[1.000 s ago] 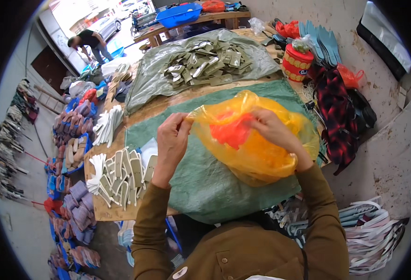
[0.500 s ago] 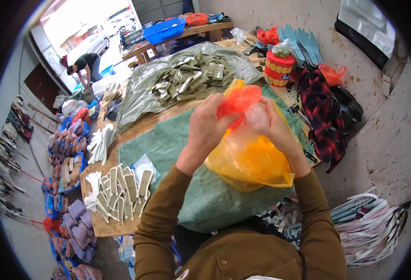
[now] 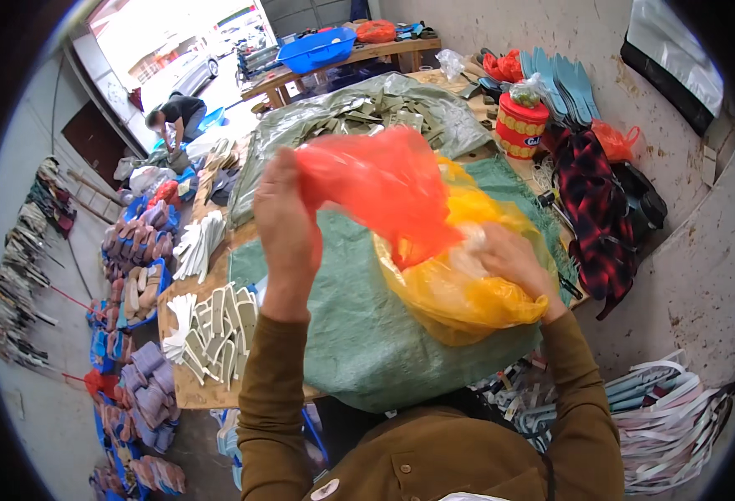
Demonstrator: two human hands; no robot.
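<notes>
A thin red plastic bag (image 3: 376, 188) is stretched out above the table, its left end gripped in my raised left hand (image 3: 286, 225). Its right end hangs down to the mouth of a yellow plastic bag (image 3: 443, 301), which sits on a green woven sheet (image 3: 342, 326). Reaching into that opening, my right hand (image 3: 509, 260) has its fingers closed on a whitish, see-through plastic bag (image 3: 468, 250). What lies deeper in the yellow bag is hidden.
White-edged olive strips (image 3: 221, 330) and white strips (image 3: 199, 246) lie left. Behind are a pile of olive pieces (image 3: 376, 113) and a red tub (image 3: 519, 125). A checked garment (image 3: 593, 209) hangs right. Another person (image 3: 179, 117) bends near the doorway.
My left hand has moved left, drawing the red bag out wide. My right hand has gone lower, into the yellow bag's mouth. The view has shifted slightly.
</notes>
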